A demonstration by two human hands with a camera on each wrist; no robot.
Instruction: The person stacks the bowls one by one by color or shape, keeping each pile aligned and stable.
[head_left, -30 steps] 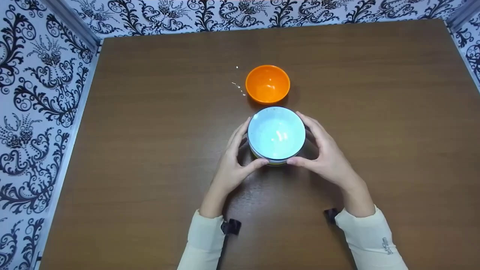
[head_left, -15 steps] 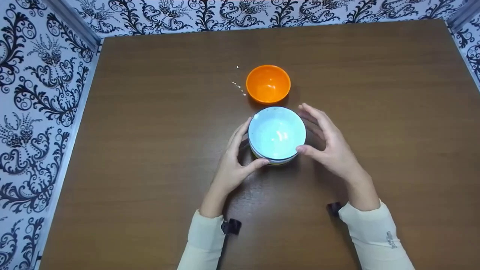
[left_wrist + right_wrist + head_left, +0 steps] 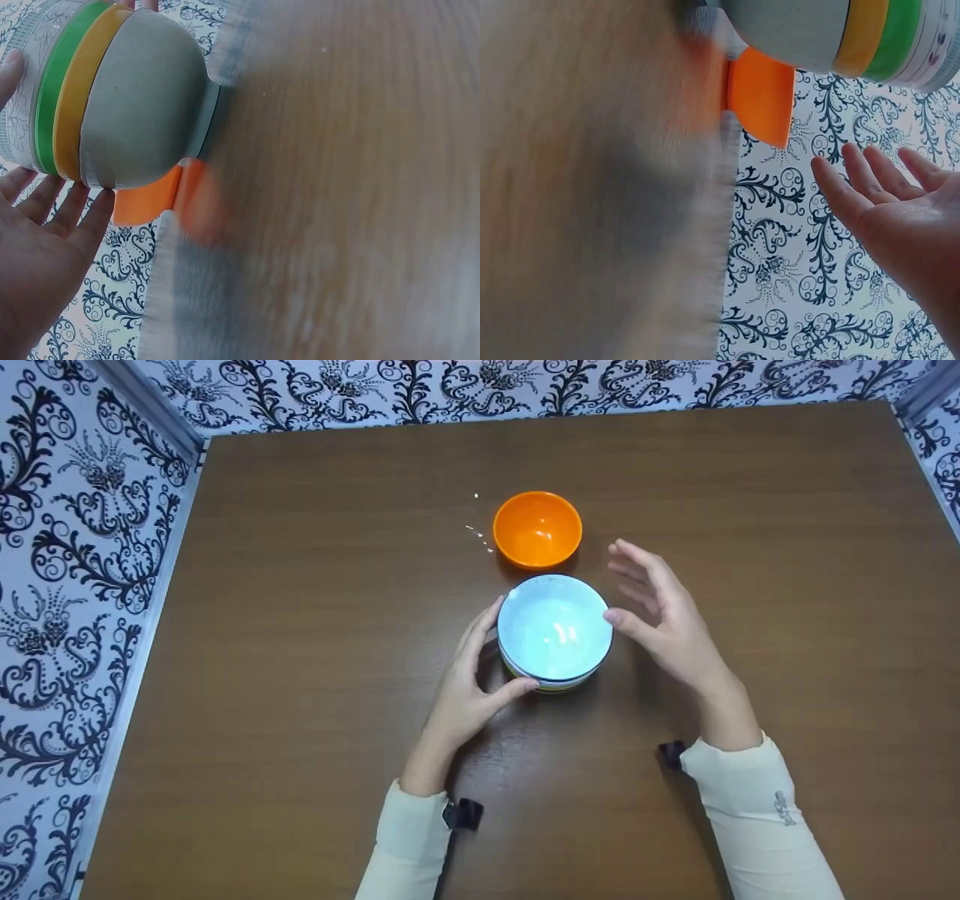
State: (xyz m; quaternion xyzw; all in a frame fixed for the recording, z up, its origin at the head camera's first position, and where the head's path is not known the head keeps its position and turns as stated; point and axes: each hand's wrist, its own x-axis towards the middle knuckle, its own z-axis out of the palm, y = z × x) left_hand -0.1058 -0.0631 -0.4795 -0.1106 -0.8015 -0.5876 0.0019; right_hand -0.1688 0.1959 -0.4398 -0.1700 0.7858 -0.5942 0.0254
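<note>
A stack of nested bowls (image 3: pixel 555 630), pale blue inside on top, stands mid-table; the left wrist view shows its grey, yellow and green sides (image 3: pixel 135 97). My left hand (image 3: pixel 491 660) holds the stack's left side, thumb at the front and fingers along the wall (image 3: pixel 45 247). My right hand (image 3: pixel 637 589) hovers open just right of the stack, fingers spread and apart from it; the right wrist view shows its empty palm (image 3: pixel 900 206) below the stack (image 3: pixel 832 30). An empty orange bowl (image 3: pixel 537 529) sits just behind the stack.
The brown wooden table (image 3: pixel 300 660) is walled in by black-and-white patterned panels (image 3: pixel 67 547) on the left, back and right. A few white specks (image 3: pixel 480 536) lie left of the orange bowl.
My right hand has let go of the stack's right side, opened and moved up and away toward the orange bowl. The left hand and both bowls stay in place.
</note>
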